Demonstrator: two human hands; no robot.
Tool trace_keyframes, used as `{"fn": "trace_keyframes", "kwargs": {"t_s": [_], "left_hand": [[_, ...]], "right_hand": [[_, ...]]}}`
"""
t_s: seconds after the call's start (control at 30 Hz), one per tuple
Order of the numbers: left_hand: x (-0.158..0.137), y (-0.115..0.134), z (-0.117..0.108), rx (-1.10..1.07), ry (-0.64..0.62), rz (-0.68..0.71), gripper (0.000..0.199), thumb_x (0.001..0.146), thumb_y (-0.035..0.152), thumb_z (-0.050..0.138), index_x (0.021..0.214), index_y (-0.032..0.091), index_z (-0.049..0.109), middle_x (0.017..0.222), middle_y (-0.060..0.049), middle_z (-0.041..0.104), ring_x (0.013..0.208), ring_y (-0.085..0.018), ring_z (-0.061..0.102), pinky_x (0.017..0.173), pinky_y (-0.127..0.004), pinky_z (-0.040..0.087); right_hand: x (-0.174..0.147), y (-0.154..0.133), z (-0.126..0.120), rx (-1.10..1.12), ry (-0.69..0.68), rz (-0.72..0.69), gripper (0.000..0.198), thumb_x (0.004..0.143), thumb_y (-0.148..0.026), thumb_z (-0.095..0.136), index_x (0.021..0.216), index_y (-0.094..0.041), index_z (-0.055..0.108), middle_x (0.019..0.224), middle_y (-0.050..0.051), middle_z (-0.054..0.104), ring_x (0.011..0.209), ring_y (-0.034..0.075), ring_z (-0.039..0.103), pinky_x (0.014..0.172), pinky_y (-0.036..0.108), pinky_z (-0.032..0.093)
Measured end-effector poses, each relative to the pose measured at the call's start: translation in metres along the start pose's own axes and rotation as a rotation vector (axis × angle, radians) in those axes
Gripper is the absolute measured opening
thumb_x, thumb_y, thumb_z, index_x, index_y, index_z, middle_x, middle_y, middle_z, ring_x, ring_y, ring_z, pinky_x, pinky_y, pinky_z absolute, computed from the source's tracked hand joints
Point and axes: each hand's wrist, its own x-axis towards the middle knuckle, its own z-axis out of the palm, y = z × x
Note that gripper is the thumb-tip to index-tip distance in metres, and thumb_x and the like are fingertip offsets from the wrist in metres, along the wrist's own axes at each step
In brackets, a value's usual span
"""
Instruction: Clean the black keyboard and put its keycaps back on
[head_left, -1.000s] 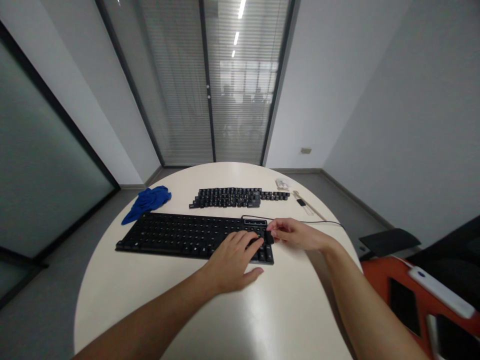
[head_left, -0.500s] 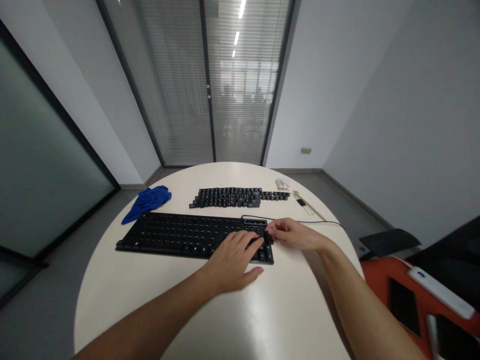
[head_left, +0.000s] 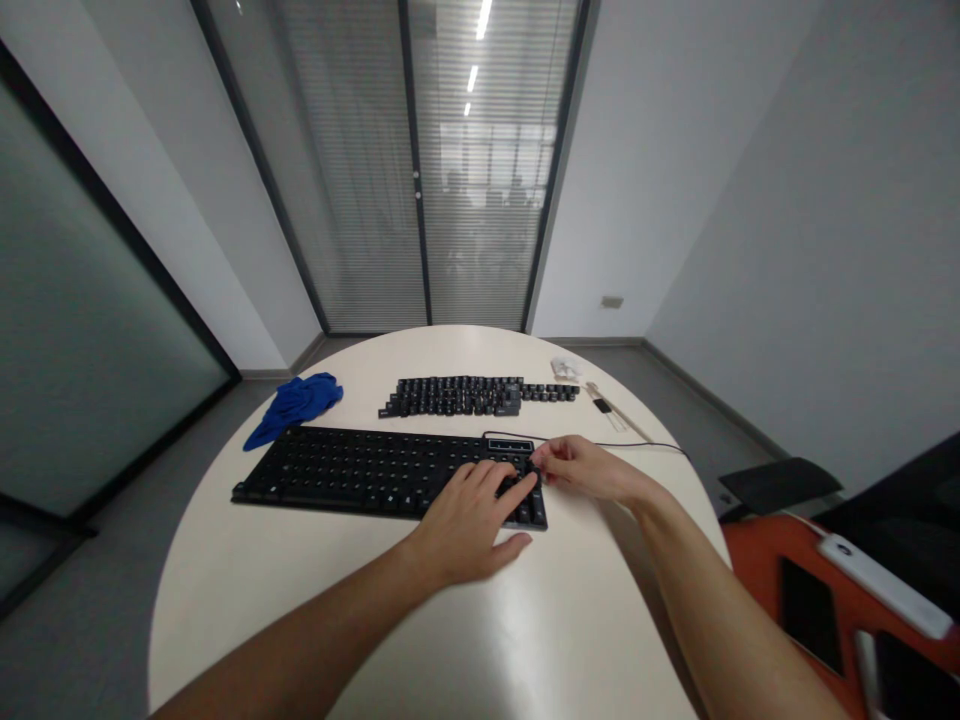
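A black keyboard (head_left: 345,465) lies across the round table, most of its key positions bare of keycaps. My left hand (head_left: 469,520) rests palm down over its right part, fingers spread, index finger reaching to the number pad and thumb out over the tabletop. At the keyboard's right edge, my right hand (head_left: 574,466) is closed in a pinch on a black keycap (head_left: 534,466) at the number pad; the fingers partly hide it. Behind the keyboard, loose black keycaps (head_left: 457,395) are laid out in rows.
A crumpled blue cloth (head_left: 296,408) lies at the table's left. A small clear bag (head_left: 565,369), a wire keycap puller (head_left: 606,410) and a thin brush (head_left: 622,412) are at the back right. The keyboard cable (head_left: 637,444) runs off the right edge. An orange chair (head_left: 772,560) holds phones.
My left index finger has shifted slightly right, toward the right hand's fingertips. The keycap at my right fingers now sits closer in against the number pad. The other things have stayed put.
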Motion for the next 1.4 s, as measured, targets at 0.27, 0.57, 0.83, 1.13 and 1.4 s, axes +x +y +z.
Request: {"fn": "trace_keyframes", "kwargs": {"t_s": [0.27,0.57,0.83,1.13,1.4], "left_hand": [[0.0,0.0,0.001,-0.01,-0.001,-0.007,0.063,0.091,0.046,0.061,0.146,0.019,0.044,0.137,-0.013,0.053,0.122,-0.031,0.049,0.105,-0.049,0.041],[0.001,0.005,0.0,-0.002,-0.005,-0.034,0.063,0.092,0.049,0.059,0.146,0.019,0.044,0.135,-0.013,0.053,0.123,-0.031,0.048,0.105,-0.049,0.04],[0.001,0.004,-0.001,-0.013,-0.001,-0.04,0.058,0.092,0.046,0.06,0.143,0.021,0.047,0.133,-0.012,0.054,0.121,-0.031,0.048,0.103,-0.048,0.042],[0.003,0.003,-0.001,-0.024,0.016,-0.04,0.054,0.092,0.042,0.061,0.141,0.022,0.05,0.129,-0.011,0.055,0.118,-0.03,0.05,0.099,-0.046,0.044],[0.003,0.001,0.001,0.002,0.01,-0.033,0.052,0.09,0.043,0.064,0.136,0.023,0.054,0.128,-0.011,0.055,0.118,-0.03,0.05,0.099,-0.047,0.044]], "right_hand": [[-0.001,-0.003,0.002,-0.021,0.029,0.008,0.015,0.07,-0.029,0.061,0.076,-0.015,0.066,0.069,0.002,0.064,0.064,0.014,0.053,0.064,0.027,0.042],[0.002,0.003,0.003,-0.046,0.051,-0.01,0.025,0.077,-0.041,0.064,0.078,-0.016,0.062,0.067,0.0,0.06,0.061,0.012,0.049,0.059,0.026,0.037],[0.002,0.007,0.001,-0.045,0.048,-0.02,0.037,0.078,-0.052,0.069,0.079,-0.016,0.06,0.068,0.0,0.061,0.062,0.013,0.05,0.061,0.027,0.039],[0.006,0.015,-0.001,0.137,0.062,0.041,0.056,0.07,-0.048,0.082,0.107,-0.017,0.056,0.069,-0.004,0.059,0.063,0.013,0.057,0.064,0.028,0.046],[0.003,0.017,-0.005,0.095,-0.009,0.051,0.066,0.074,-0.039,0.08,0.129,-0.016,0.053,0.078,-0.002,0.062,0.069,0.013,0.059,0.069,0.029,0.05]]}}
